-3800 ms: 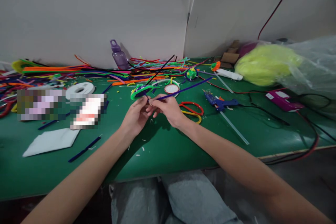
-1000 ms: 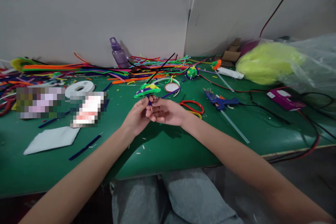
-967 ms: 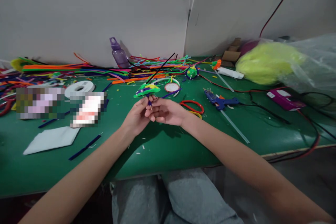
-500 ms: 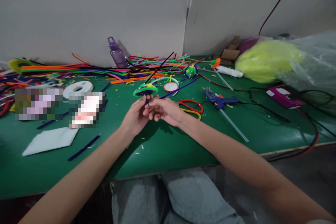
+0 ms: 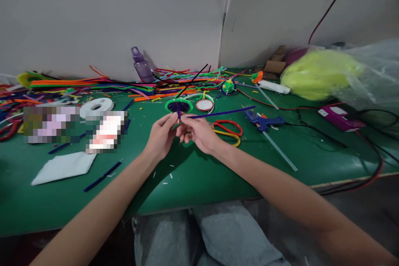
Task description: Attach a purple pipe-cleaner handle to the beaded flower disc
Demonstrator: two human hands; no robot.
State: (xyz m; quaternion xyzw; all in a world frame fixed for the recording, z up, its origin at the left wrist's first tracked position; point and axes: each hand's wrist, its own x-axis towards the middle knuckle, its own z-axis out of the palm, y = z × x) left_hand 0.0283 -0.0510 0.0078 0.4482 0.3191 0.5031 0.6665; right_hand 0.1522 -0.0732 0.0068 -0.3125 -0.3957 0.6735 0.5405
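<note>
The right grip (image 5: 201,131) hides the front of the scissors (image 5: 230,133); fingertips (image 5: 171,117) cover part of the blue stem (image 5: 178,111) beneath the green-rimmed disc (image 5: 186,107). Pixel blocks mask a pale thing (image 5: 108,131) and a purplish thing (image 5: 51,124). The clear bag (image 5: 378,66) leaves the right edge, the pipe cleaners (image 5: 71,82) the left.

A grey wall (image 5: 109,16) with a vertical seam (image 5: 227,4) stands behind a green table (image 5: 212,185); the floor (image 5: 375,205) below is dark.

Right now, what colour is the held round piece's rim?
The rim is bright green; see the head view.
</note>
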